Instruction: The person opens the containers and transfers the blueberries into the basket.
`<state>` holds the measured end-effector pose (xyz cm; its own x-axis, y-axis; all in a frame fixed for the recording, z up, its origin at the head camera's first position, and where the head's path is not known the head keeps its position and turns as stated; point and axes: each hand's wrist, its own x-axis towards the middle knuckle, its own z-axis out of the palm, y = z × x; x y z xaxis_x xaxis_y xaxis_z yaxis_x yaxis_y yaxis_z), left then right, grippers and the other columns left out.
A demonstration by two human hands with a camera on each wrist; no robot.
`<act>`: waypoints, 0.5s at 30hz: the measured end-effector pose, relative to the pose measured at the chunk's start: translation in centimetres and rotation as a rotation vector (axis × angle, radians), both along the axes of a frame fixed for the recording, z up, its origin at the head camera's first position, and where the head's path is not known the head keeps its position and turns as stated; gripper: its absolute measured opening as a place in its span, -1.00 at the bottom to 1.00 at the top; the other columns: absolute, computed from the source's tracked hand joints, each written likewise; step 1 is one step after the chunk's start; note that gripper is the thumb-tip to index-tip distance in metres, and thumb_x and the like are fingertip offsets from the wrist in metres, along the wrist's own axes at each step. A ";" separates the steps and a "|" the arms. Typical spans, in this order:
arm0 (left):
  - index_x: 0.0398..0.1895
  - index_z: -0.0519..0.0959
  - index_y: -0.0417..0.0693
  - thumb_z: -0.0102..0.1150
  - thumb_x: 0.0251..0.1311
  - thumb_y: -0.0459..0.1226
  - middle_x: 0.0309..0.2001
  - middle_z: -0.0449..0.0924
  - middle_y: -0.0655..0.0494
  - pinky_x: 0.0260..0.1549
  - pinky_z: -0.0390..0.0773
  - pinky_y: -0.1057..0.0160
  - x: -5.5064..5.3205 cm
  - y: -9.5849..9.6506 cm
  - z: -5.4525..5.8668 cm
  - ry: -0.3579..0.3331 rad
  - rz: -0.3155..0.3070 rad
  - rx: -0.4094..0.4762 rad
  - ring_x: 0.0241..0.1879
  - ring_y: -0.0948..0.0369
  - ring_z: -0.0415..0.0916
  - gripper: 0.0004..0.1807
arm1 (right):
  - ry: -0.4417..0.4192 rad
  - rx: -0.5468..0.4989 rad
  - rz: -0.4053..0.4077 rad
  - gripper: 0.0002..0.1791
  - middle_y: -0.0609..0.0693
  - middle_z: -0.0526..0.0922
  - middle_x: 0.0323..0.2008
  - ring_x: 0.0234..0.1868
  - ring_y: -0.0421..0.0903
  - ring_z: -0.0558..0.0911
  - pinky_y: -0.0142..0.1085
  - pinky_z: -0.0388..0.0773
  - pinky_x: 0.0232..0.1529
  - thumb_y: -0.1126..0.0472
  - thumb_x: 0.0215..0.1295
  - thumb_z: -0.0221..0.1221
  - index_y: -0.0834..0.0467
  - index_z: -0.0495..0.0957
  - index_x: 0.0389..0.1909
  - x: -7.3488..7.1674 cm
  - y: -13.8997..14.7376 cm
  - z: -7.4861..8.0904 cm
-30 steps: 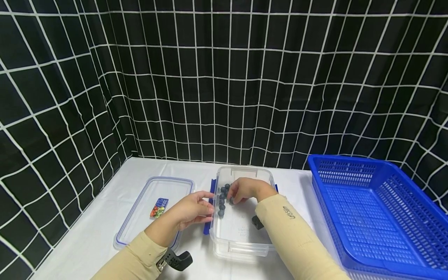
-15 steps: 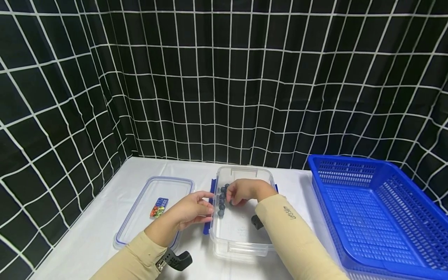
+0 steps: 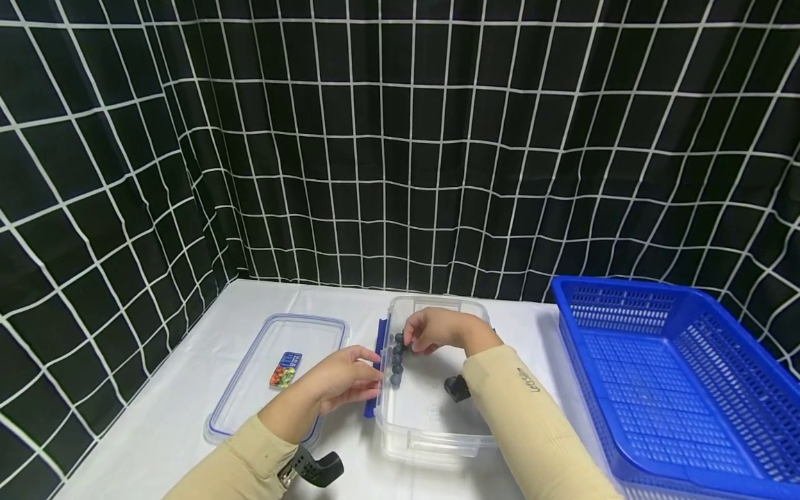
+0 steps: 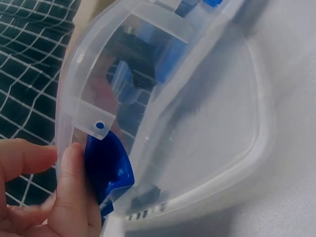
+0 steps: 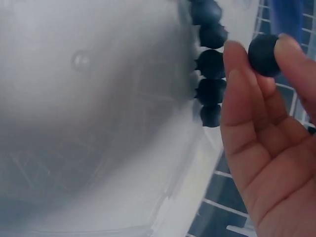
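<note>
While the right hand (image 3: 435, 328) pinches a blueberry (image 5: 263, 55), the near-to-far blueberry row (image 3: 396, 369) lies just left; the left hand (image 3: 346, 375), fingers relaxed, touches the clear plastic container (image 3: 425, 410).

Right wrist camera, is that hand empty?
No, the right hand is pinching one round, dark blueberry.

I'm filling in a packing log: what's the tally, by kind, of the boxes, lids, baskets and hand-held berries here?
Clear box: 1
Lid: 1
Blue basket: 1
Pinched berry in the right hand: 1
Total: 4
The row of berries is left out, since the hand may hide some.
</note>
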<state>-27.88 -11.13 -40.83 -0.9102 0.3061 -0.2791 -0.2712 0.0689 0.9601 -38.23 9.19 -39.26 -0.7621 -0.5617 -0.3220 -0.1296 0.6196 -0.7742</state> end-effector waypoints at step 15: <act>-0.16 0.41 -0.36 0.08 0.09 -0.47 -0.40 0.47 -0.01 -0.33 0.67 0.34 0.2 0.4 0.1 0.025 -0.003 -0.014 -0.44 0.24 0.51 -0.77 | 0.132 -0.108 -0.025 -0.80 0.04 0.59 -0.38 -0.31 -0.12 0.58 -0.27 0.62 -0.12 0.44 0.04 0.16 0.27 0.57 -0.26 0.2 0.9 2.5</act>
